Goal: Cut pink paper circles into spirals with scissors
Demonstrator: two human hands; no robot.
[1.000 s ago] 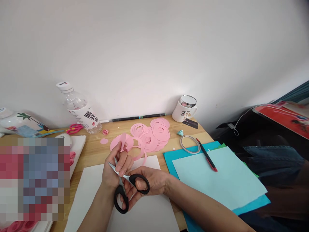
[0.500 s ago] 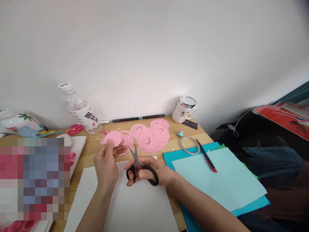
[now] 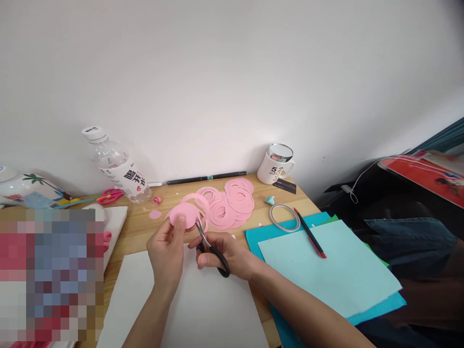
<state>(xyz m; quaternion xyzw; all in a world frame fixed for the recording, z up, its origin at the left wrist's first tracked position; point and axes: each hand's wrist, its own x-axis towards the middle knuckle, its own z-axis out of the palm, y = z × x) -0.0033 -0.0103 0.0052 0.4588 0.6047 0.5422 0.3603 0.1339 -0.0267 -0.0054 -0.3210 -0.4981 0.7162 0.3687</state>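
Observation:
Between thumb and fingers, my left hand [image 3: 168,244] pinches a round pink paper disc [image 3: 185,210]. My right hand [image 3: 226,253] has its fingers through the handles of black-handled scissors [image 3: 213,253], whose blades meet the disc's right edge. Just behind the disc lies a pink paper ring [image 3: 197,199], and to its right is a pile of overlapping pink paper rings [image 3: 232,205]. A small pink paper piece [image 3: 155,214] and a rolled pink paper bud [image 3: 157,200] rest left of the disc. White paper [image 3: 203,299] lies beneath both hands.
A water bottle [image 3: 121,169] and pink-handled scissors [image 3: 109,196] are at back left. On the right stand a mug [image 3: 274,164], a tape roll [image 3: 284,217], a black-and-red pen [image 3: 311,235] and light blue paper [image 3: 326,270]. A black pen [image 3: 206,178] lies along the wall.
My left hand has moved right with the disc, to the scissors. The blades have closed somewhat and now meet the disc's edge. The small pink piece and the bud are more exposed.

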